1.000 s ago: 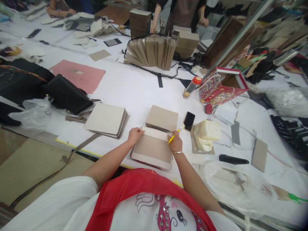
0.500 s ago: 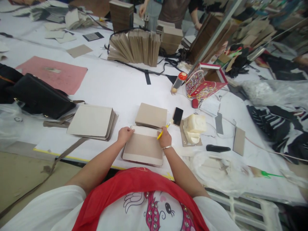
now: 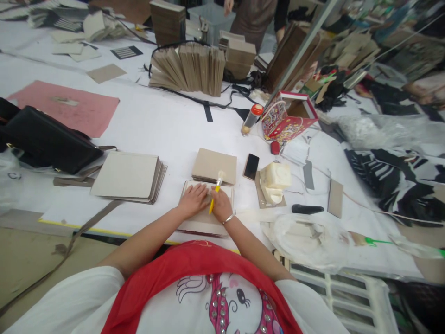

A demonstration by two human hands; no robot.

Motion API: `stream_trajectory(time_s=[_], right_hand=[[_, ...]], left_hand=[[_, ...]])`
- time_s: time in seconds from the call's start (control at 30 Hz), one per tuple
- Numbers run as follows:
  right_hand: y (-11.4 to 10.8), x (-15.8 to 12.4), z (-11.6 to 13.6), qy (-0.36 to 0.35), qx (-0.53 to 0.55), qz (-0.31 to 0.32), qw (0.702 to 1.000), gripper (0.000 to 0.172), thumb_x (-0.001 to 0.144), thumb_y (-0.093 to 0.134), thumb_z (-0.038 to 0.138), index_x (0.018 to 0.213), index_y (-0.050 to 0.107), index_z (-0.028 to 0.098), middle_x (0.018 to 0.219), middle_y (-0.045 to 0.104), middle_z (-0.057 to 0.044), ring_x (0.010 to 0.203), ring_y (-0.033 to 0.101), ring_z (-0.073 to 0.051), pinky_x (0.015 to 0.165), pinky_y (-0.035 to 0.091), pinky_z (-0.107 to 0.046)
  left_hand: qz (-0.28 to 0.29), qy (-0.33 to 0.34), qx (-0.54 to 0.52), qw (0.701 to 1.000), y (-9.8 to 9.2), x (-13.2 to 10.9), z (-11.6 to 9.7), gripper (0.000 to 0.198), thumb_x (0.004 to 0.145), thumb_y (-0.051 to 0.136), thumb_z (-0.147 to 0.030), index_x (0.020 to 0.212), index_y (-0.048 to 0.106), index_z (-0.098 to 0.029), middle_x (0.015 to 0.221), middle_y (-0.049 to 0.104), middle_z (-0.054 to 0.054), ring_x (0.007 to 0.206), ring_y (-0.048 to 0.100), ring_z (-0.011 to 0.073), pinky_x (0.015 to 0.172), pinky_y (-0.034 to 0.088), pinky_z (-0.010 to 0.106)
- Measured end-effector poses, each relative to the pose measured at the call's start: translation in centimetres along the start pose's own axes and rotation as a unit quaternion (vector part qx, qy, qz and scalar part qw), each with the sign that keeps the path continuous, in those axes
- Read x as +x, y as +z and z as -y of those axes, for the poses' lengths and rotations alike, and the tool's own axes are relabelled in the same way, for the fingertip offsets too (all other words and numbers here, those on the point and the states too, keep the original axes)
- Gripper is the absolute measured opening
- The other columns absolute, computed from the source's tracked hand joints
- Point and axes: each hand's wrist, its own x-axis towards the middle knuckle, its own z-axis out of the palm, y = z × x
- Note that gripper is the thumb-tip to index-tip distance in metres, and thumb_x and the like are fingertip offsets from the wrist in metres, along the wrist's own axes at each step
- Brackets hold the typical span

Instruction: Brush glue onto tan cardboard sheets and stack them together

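Note:
In front of me lies a stack of boards (image 3: 205,226), tan in the middle with pale strips along the edges. My left hand (image 3: 194,199) is laid flat across its upper part, fingers stretched to the right. My right hand (image 3: 221,204) has a yellow-handled brush (image 3: 216,190) between its fingers, bristles pointing away from me, and rests on the same stack beside the left. Just beyond is a second stack of tan boards (image 3: 212,163). A larger stack of pale boards (image 3: 125,175) stands to the left.
Right of the stacks are a phone (image 3: 251,166), a cream-coloured block (image 3: 276,175) on a board, and a black knife-like handle (image 3: 308,208). A black bag (image 3: 52,139) lies left. Farther back stand a fanned row of boards (image 3: 191,69) and a red patterned box (image 3: 288,118).
Both hands have moved inward from the board stack's sides onto its top. My left hand has let go of the edge and flattened. The brush stays in my right hand.

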Motion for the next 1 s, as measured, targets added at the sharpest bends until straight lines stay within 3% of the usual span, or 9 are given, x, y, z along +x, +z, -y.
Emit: stream_trajectory(time_s=[0.1, 0.2, 0.33, 0.5, 0.63, 0.77, 1.0], right_hand=[[0.6, -1.2, 0.2, 0.023, -0.022, 0.031, 0.999, 0.028, 0.083, 0.040, 0.011, 0.108, 0.049, 0.015, 0.123, 0.050, -0.014, 0.116, 0.041, -0.022, 0.095, 0.035, -0.042], [-0.2, -2.5, -1.1, 0.080, -0.064, 0.034, 0.994, 0.028, 0.083, 0.037, 0.009, 0.107, 0.050, 0.014, 0.124, 0.050, -0.015, 0.115, 0.042, -0.023, 0.094, 0.035, -0.041], [-1.3, -2.8, -1.9, 0.113, -0.105, 0.034, 0.987, 0.029, 0.083, 0.037, 0.010, 0.107, 0.052, 0.014, 0.113, 0.055, -0.015, 0.108, 0.044, -0.024, 0.093, 0.033, -0.043], [-1.7, -1.9, -1.1, 0.094, -0.158, 0.027, 0.983, 0.031, 0.084, 0.034, 0.010, 0.106, 0.056, 0.015, 0.087, 0.056, -0.012, 0.094, 0.045, -0.023, 0.091, 0.032, -0.041], [-1.9, -1.6, -1.1, 0.079, -0.174, 0.043, 0.981, 0.031, 0.085, 0.033, 0.011, 0.104, 0.058, 0.015, 0.077, 0.051, -0.009, 0.083, 0.042, -0.021, 0.082, 0.033, -0.036], [-2.1, -1.6, -1.6, 0.065, -0.173, 0.062, 0.981, 0.031, 0.086, 0.033, 0.013, 0.105, 0.058, 0.016, 0.075, 0.049, -0.009, 0.077, 0.039, -0.021, 0.075, 0.032, -0.034], [-2.1, -2.1, -2.2, 0.041, -0.173, 0.054, 0.983, 0.031, 0.087, 0.033, 0.015, 0.104, 0.059, 0.017, 0.073, 0.047, -0.007, 0.075, 0.038, -0.020, 0.073, 0.031, -0.033]], left_hand=[[0.032, -0.015, 0.019, 0.999, 0.4, -0.8, 0.7, 0.058, 0.084, 0.041, -0.046, 0.134, 0.036, -0.016, 0.142, 0.032, 0.011, 0.132, 0.024, 0.0263, 0.107, 0.017, 0.045], [0.010, -0.050, 0.029, 0.998, 0.1, -1.8, 2.3, 0.058, 0.084, 0.041, -0.044, 0.134, 0.037, -0.014, 0.142, 0.031, 0.014, 0.132, 0.025, 0.0273, 0.107, 0.015, 0.045], [-0.020, -0.076, 0.045, 0.996, -0.6, -2.4, 3.0, 0.045, 0.086, 0.041, -0.035, 0.127, 0.046, -0.016, 0.134, 0.043, 0.014, 0.126, 0.034, 0.0280, 0.106, 0.013, 0.048], [-0.044, -0.061, 0.069, 0.995, -1.1, -2.2, 2.2, 0.035, 0.088, 0.039, -0.031, 0.114, 0.054, -0.014, 0.111, 0.056, 0.015, 0.108, 0.046, 0.0269, 0.097, 0.028, 0.045], [-0.022, -0.038, 0.075, 0.996, -1.1, -1.7, 2.3, 0.029, 0.090, 0.035, -0.028, 0.101, 0.058, -0.015, 0.099, 0.057, 0.012, 0.097, 0.049, 0.0248, 0.085, 0.035, 0.039], [0.007, -0.033, 0.053, 0.998, -1.0, -0.7, 2.8, 0.025, 0.089, 0.035, -0.023, 0.098, 0.058, -0.017, 0.099, 0.056, 0.010, 0.093, 0.049, 0.0217, 0.078, 0.037, 0.034], [0.040, -0.022, 0.049, 0.998, -1.3, -0.4, 3.1, 0.022, 0.087, 0.038, -0.017, 0.085, 0.060, -0.016, 0.088, 0.056, 0.010, 0.088, 0.050, 0.0223, 0.075, 0.037, 0.035]])
